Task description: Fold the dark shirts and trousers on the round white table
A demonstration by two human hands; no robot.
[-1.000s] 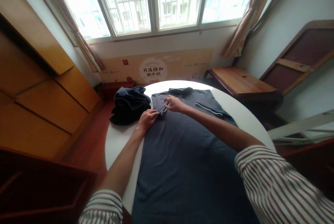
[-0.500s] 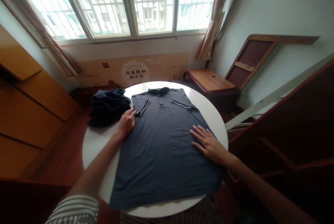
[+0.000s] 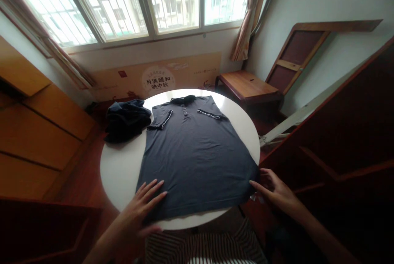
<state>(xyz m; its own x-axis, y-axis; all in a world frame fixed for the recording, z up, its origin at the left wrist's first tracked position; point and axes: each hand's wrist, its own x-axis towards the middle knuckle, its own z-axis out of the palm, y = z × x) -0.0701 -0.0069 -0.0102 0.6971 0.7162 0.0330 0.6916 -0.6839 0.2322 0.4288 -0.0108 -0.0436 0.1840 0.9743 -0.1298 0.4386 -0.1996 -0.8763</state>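
Observation:
A dark grey-blue polo shirt [image 3: 197, 157] lies spread on a round white table [image 3: 118, 169], its collar toward the window. Both short sleeves, edged in white, are folded in over the front. My left hand [image 3: 143, 204] rests on the shirt's lower left part with its fingers spread. At the lower right corner, where the fabric reaches past the table's edge, my right hand [image 3: 277, 190] has its thumb on top and its fingers curled at the side, gripping the shirt's edge. A small clear tag-like bit shows under that corner.
A crumpled pile of dark clothes [image 3: 127, 120] sits at the table's left edge. Behind the table stands a low wooden bench [image 3: 249, 85], near a window with curtains. Orange-brown cabinets [image 3: 40, 132] are on the left, and a dark wooden panel [image 3: 338, 145] slopes on the right.
My left hand has left the left sleeve and come down to the shirt's lower left. My right hand has slid from flat on the right side to the lower right corner.

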